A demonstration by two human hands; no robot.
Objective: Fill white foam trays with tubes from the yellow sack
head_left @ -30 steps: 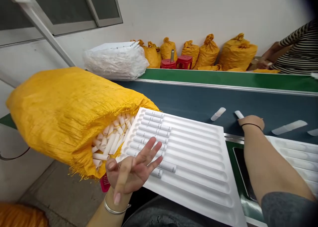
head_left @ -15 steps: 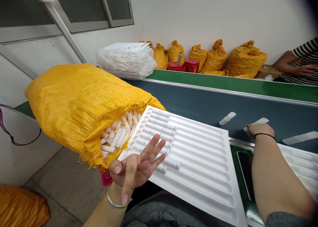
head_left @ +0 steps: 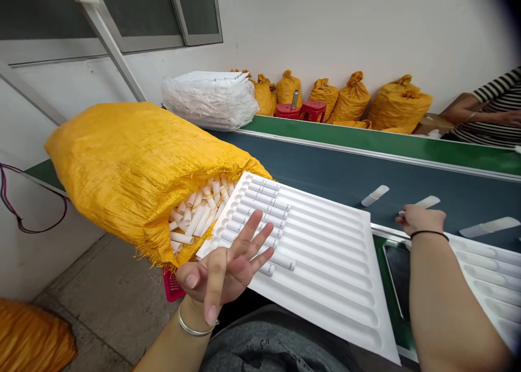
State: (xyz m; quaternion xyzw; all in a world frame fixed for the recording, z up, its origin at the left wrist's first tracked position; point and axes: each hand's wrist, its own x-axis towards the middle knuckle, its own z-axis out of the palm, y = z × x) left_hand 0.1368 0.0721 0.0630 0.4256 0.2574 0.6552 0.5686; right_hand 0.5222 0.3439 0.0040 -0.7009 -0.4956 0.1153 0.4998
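My left hand point(head_left: 226, 266) is palm up with fingers spread, holding nothing, over the near left corner of a white grooved tray point(head_left: 325, 269). Several white tubes point(head_left: 260, 209) lie in the tray's left grooves. An open yellow woven sack point(head_left: 130, 171) full of white tubes point(head_left: 191, 220) lies against the tray's left edge. My right hand point(head_left: 419, 217) rests knuckles up at the near edge of the dark conveyor belt point(head_left: 325, 166), beside a white tube point(head_left: 425, 202); its fingers are curled and I cannot tell what they hold. Another tube point(head_left: 374, 195) lies on the belt.
A second white tray point(head_left: 492, 280) sits to the right. A bag of white material point(head_left: 209, 100), tied yellow sacks point(head_left: 399, 103) and red stools point(head_left: 301, 110) stand behind the belt. Another person in a striped top point(head_left: 488, 114) works at far right. A flat white strip point(head_left: 488, 226) lies on the belt.
My right hand has drawn back from the belt towards its near edge, leaving a tube lying there. My left hand stays spread over the tray. The view has shifted left.
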